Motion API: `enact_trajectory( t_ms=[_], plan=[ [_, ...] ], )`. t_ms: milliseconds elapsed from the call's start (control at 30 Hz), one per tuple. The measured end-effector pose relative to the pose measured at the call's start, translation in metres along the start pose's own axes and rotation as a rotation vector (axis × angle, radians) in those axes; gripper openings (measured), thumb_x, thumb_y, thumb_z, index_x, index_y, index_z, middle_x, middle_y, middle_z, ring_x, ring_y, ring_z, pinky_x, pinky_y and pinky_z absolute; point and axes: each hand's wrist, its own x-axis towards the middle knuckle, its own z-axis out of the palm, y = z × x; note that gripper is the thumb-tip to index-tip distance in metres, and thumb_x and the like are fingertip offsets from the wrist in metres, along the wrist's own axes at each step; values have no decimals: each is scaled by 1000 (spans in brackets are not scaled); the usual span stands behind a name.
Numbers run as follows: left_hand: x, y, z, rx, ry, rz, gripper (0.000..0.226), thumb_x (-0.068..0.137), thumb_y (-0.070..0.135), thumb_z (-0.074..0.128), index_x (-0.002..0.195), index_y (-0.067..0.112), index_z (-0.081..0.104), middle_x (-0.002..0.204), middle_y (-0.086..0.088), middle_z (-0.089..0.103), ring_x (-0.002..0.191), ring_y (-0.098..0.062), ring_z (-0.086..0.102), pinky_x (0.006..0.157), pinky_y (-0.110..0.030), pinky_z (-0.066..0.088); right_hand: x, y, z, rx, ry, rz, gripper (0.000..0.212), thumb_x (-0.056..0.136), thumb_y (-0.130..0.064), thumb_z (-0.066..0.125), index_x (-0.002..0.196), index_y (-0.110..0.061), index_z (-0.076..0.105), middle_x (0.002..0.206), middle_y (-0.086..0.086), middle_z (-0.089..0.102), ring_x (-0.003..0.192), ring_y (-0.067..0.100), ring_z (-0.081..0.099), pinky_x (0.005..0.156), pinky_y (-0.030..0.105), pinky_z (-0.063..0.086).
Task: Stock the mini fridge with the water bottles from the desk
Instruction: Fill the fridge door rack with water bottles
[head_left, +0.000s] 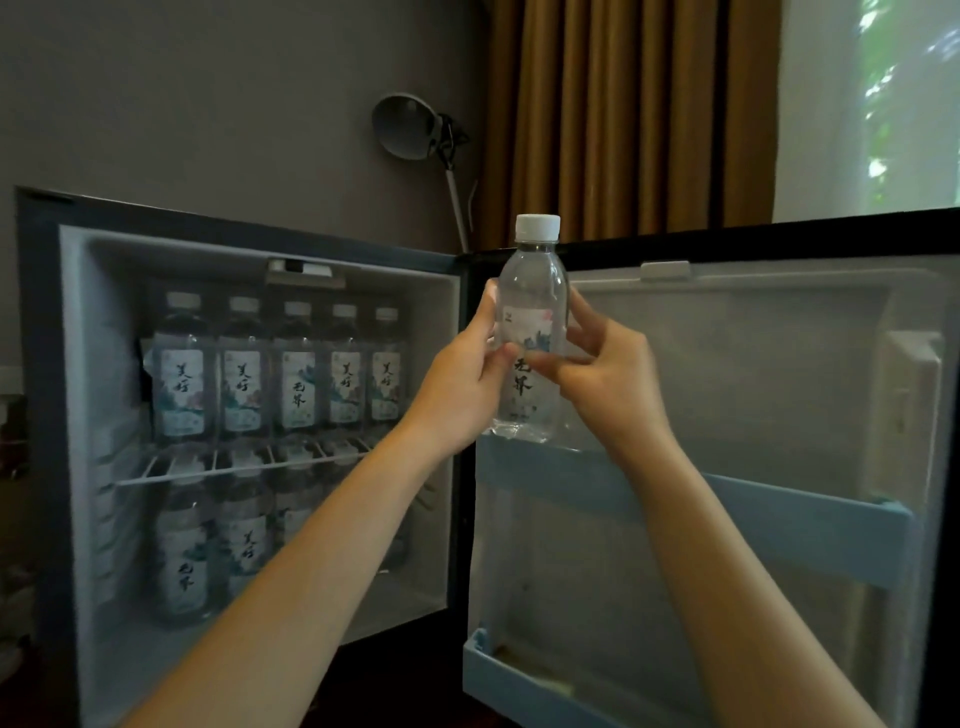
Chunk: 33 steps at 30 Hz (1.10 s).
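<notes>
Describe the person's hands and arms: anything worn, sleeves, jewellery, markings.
The left hand and right hand are bare: no gloves or rings show. The left forearm and right forearm are uncovered too, with no sleeve, watch or bracelet in view.

Hotel-like room, mini fridge (67, 364), brown curtains (623, 114), desk lamp (410, 127)

The mini fridge (260, 244) stands open, its door (779, 374) swung to the right. Five white-capped shelf bottles (296, 369) stand in a row on the wire shelf, with lower bottles (182, 551) upright beneath. A clear water bottle (532, 291) is upright before the hinge, gripped by the left hand (467, 374) and right hand (608, 364).
</notes>
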Motion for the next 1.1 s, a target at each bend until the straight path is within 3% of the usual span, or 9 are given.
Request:
enact_trajectory(
  t_ms=[133, 267, 367, 500, 567, 633, 767, 867, 1100],
  plan=[
    [5, -2, -1, 14, -19, -10, 59, 100, 21, 37, 149, 34, 6, 143, 2, 46, 129, -11, 44, 102, -22, 36, 1, 0, 1, -52, 33, -2, 63, 79, -14, 71, 136, -21, 46, 127, -2, 61, 118, 14, 56, 92, 43, 52],
    [7, -6, 0, -3, -63, -40, 59, 100, 22, 38, 149, 33, 8, 132, 2, 55, 120, -12, 52, 103, -35, 43, -1, 3, -1, -152, 60, -40, 67, 78, -16, 73, 137, -24, 43, 123, -8, 61, 116, 7, 55, 95, 38, 51],
    [3, -12, 3, 78, -71, -44, 57, 99, 23, 41, 150, 25, 15, 109, 6, 59, 107, -12, 57, 94, -28, 48, -4, 9, -2, -229, 34, -24, 76, 77, -20, 74, 142, -25, 35, 121, -1, 64, 112, 7, 56, 95, 34, 50],
    [0, -13, 9, 170, -38, 46, 47, 98, 16, 43, 144, 21, 32, 130, 1, 48, 108, -8, 50, 81, 1, 37, -1, 17, -3, -355, 15, 4, 85, 74, -33, 75, 145, -25, 29, 119, 5, 65, 108, 18, 61, 93, 41, 51],
    [0, -12, 9, 194, -34, 47, 49, 98, 15, 43, 145, 20, 30, 134, -2, 45, 100, -4, 52, 80, 1, 36, 0, 19, -4, -382, 18, -2, 85, 74, -35, 75, 145, -26, 29, 120, 5, 64, 108, 19, 61, 92, 41, 51],
    [0, -12, 10, 174, -35, 55, 48, 98, 15, 43, 144, 21, 31, 125, 2, 45, 90, 1, 52, 75, 5, 36, 0, 20, -6, -417, 26, -12, 84, 74, -38, 74, 145, -28, 29, 119, 3, 64, 106, 19, 61, 91, 40, 52],
    [-7, -14, 15, 126, 11, 65, 48, 96, 13, 48, 141, 23, 37, 114, 11, 42, 93, -1, 54, 76, 1, 42, -1, 24, -9, -459, 71, -24, 75, 79, -42, 68, 143, -29, 33, 110, 3, 62, 104, 19, 59, 87, 30, 49],
    [-16, -18, 19, 116, 30, 61, 55, 92, 6, 55, 142, 19, 36, 117, 10, 38, 93, -6, 55, 78, -2, 43, 1, 26, -11, -477, 105, -23, 66, 84, -42, 62, 142, -25, 37, 113, 7, 62, 105, 20, 58, 87, 33, 49],
    [-24, -17, 21, 107, 18, -14, 57, 89, 10, 59, 141, 19, 38, 118, 9, 36, 101, -10, 52, 79, -4, 44, 1, 24, -11, -497, 151, -19, 58, 87, -40, 59, 139, -20, 42, 118, 6, 56, 103, 20, 55, 80, 27, 42]
  ],
)
